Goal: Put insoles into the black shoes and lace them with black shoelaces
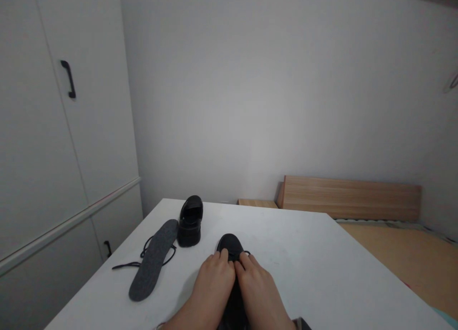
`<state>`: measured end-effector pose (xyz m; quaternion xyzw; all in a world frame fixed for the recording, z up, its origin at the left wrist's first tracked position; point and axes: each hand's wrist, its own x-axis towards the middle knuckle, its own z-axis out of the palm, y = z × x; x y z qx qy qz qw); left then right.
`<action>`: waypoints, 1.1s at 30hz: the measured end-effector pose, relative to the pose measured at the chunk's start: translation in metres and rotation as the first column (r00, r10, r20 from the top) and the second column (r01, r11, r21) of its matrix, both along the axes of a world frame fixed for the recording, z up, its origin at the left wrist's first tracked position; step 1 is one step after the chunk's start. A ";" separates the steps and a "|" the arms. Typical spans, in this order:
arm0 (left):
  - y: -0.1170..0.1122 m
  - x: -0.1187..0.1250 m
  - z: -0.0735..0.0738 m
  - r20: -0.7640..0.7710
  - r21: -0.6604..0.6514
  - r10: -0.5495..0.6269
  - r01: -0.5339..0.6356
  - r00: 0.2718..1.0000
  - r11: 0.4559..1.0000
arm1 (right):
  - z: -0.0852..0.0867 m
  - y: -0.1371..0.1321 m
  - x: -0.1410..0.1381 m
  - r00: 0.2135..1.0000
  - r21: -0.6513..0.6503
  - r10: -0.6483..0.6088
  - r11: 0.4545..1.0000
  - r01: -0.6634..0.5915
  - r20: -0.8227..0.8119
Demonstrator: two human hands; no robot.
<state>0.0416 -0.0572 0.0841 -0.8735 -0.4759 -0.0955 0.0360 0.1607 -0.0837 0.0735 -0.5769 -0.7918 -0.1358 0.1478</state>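
Looking down through the head camera, the near shoe [230,245] lies lengthwise on the white table [322,273], toe pointing away, its back half hidden under both hands. The left hand [214,284] and the right hand [255,284] sit side by side on its upper, fingertips bent down and pinched together near the toe end of the lacing. A short loop of lace shows just right of them, so each hand seems to grip lace, though the hold itself is covered. To the far left stands the second shoe [191,220], open and apparently without a lace. Touching or just beside it lies a grey insole [152,263], with a loose black lace [125,265] trailing under it toward the table's left edge. By this lie, only the near shoe is being worked, while the far one's parts lie apart from it.
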 end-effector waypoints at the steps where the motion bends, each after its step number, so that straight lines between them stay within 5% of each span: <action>1: 0.000 -0.001 -0.001 0.005 0.006 -0.006 0.006 1.000 1.000 | -0.001 0.000 -0.001 1.000 0.000 -0.004 1.000 0.004 0.008; 13: -0.005 -0.009 0.003 0.070 -0.090 -0.027 0.033 0.997 0.995 | 0.000 -0.001 0.006 0.994 -0.025 0.056 0.998 -0.054 0.094; 18: -0.005 -0.011 -0.004 0.120 -0.035 -0.039 0.043 0.992 0.998 | -0.005 -0.001 0.005 0.993 0.023 0.052 0.998 -0.055 0.110; 22: -0.003 -0.016 -0.003 0.309 0.090 -0.108 0.084 0.945 0.992 | -0.008 0.003 0.008 0.992 0.152 0.078 0.986 -0.062 -0.103; 24: 0.000 -0.019 0.005 0.511 0.081 -0.163 0.141 0.844 0.987 | 0.000 0.003 0.011 0.936 0.125 0.105 0.990 -0.067 -0.335; 26: 0.004 -0.022 0.013 0.732 0.002 -0.160 0.233 0.662 0.972 | 0.012 0.002 0.015 0.805 0.098 0.145 0.989 -0.107 -0.576; 29: 0.013 -0.022 0.018 0.928 -0.162 0.003 0.398 0.373 0.903 | 0.027 0.000 0.018 0.553 0.140 0.201 0.979 -0.150 -0.808; 33: 0.019 -0.016 0.014 0.954 -0.291 0.205 0.504 0.219 0.813 | 0.032 0.000 0.014 0.316 0.109 0.168 0.975 -0.195 -0.934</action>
